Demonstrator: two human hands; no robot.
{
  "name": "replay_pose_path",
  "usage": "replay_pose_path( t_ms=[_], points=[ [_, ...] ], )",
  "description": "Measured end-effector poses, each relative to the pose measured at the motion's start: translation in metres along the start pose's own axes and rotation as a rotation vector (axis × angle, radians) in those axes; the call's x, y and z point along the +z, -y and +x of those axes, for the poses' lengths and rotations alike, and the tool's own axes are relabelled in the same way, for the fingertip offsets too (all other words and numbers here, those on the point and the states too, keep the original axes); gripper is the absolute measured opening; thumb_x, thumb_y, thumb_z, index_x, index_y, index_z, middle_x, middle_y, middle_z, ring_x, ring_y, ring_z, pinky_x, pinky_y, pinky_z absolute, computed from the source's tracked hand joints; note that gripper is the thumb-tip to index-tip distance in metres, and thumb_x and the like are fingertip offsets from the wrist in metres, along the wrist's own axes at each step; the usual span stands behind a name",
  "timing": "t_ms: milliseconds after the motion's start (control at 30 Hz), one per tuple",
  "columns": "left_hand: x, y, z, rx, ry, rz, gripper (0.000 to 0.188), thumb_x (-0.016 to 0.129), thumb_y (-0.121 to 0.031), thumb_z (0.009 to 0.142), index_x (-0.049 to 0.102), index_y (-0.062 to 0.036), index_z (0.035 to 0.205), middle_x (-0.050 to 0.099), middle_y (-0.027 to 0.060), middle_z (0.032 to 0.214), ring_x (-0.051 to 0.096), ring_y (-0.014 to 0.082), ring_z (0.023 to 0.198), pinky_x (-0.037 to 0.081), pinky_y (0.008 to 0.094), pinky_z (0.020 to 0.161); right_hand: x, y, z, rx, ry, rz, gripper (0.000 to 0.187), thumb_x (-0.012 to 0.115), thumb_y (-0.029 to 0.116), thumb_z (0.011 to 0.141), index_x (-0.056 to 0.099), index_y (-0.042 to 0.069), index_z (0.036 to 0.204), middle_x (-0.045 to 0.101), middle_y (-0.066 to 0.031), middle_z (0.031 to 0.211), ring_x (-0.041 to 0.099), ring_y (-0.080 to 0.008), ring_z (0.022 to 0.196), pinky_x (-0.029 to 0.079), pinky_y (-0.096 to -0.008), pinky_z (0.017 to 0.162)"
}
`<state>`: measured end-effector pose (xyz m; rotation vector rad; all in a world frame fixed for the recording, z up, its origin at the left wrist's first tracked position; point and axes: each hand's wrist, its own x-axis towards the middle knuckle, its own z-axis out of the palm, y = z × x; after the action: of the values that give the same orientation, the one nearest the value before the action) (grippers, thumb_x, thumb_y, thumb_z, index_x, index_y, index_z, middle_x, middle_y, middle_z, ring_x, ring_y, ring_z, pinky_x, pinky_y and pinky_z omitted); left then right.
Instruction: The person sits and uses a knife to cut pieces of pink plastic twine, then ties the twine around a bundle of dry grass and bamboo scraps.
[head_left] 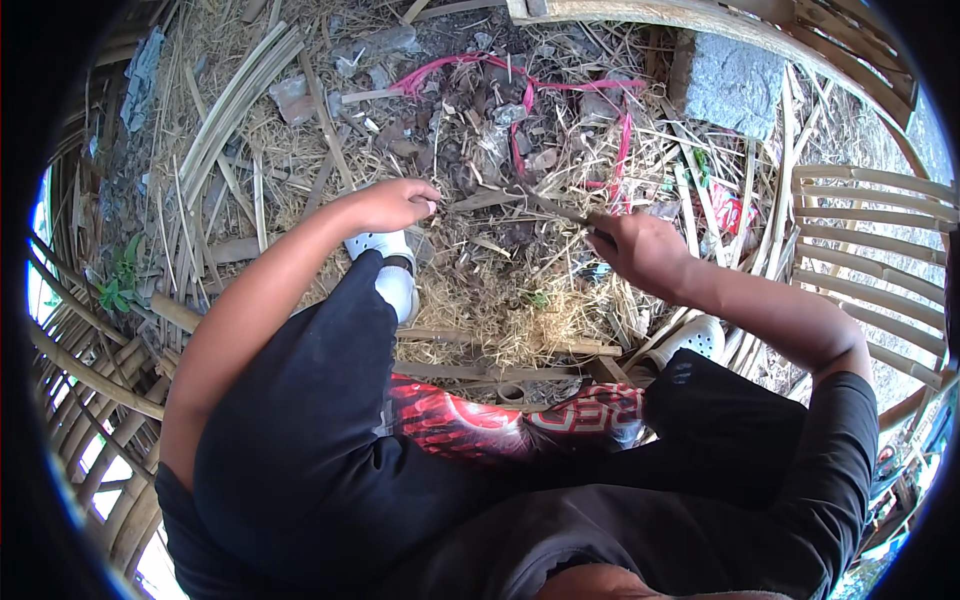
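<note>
My right hand [643, 250] is wrapped round the dark handle of a knife [557, 208], whose narrow blade points left over the littered ground. Across from it, above my left shoe, my left hand [393, 206] is closed with its fingertips pressed together. Whatever those fingers may hold is too small to make out. Between the two hands lies a short, flat bamboo piece [485, 199], close to the blade's tip; I cannot tell whether they touch.
Pink plastic ribbon [455, 62] trails over soil, shavings and rubble ahead. A grey stone block [733, 85] sits at the far right, near a slatted bamboo frame [870, 225]. Long bamboo strips [235, 100] lie at the far left. White clogs [397, 288] are on my feet.
</note>
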<state>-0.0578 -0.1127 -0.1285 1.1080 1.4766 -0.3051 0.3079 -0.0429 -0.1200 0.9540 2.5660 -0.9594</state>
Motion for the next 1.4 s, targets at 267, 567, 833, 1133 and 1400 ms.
replay_pose_path(
  t_ms=[267,567,833,1133,1400],
  points=[
    [0.001,0.003,0.001,0.015,0.000,-0.019,0.044,0.051,-0.028,0.101,0.052,-0.0055,0.139,0.057,0.0149,0.138,0.052,0.0270,0.129,0.039,0.0379,0.109,-0.056,-0.030,0.053,-0.016,-0.414,-0.050,0.024,0.061,0.024,0.096,0.071,0.011,0.114,0.069,-0.0129,0.068,0.065,-0.0257,0.051,0.053,-0.0404,0.050],
    [0.000,0.008,-0.005,0.011,-0.008,0.029,0.044,0.051,-0.030,0.101,0.053,-0.0066,0.138,0.056,0.0147,0.138,0.052,0.0271,0.129,0.039,0.0379,0.108,0.003,-0.016,0.013,-0.040,-0.197,-0.066,0.025,0.057,0.024,0.098,0.067,0.007,0.113,0.062,-0.0131,0.060,0.061,-0.0277,0.049,0.048,-0.0431,0.047],
    [0.003,0.007,0.005,0.039,-0.050,-0.029,0.045,0.055,-0.026,0.096,0.055,-0.0034,0.135,0.062,0.0179,0.131,0.059,0.0272,0.121,0.044,0.0359,0.103,0.019,0.005,-0.026,-0.032,0.192,-0.021,0.028,0.052,0.031,0.101,0.061,0.016,0.122,0.061,-0.0121,0.061,0.063,-0.0299,0.056,0.051,-0.0460,0.055],
    [0.002,0.009,-0.003,0.058,-0.070,0.018,0.042,0.053,-0.021,0.096,0.056,-0.0022,0.133,0.063,0.0182,0.128,0.059,0.0279,0.121,0.044,0.0370,0.103,-0.020,-0.040,0.010,0.047,-0.098,-0.321,0.029,0.052,0.029,0.101,0.060,0.014,0.124,0.058,-0.0080,0.058,0.058,-0.0254,0.048,0.047,-0.0402,0.046],
    [-0.082,-0.053,-0.014,0.291,-0.020,0.844,0.024,0.058,-0.008,0.087,0.071,-0.0039,0.107,0.070,0.0166,0.102,0.068,0.0302,0.098,0.053,0.0411,0.088,-0.037,-0.039,-0.002,0.011,-0.023,-0.290,0.021,0.056,0.022,0.097,0.064,0.010,0.113,0.060,-0.0101,0.060,0.062,-0.0292,0.053,0.051,-0.0438,0.051]
  ],
)
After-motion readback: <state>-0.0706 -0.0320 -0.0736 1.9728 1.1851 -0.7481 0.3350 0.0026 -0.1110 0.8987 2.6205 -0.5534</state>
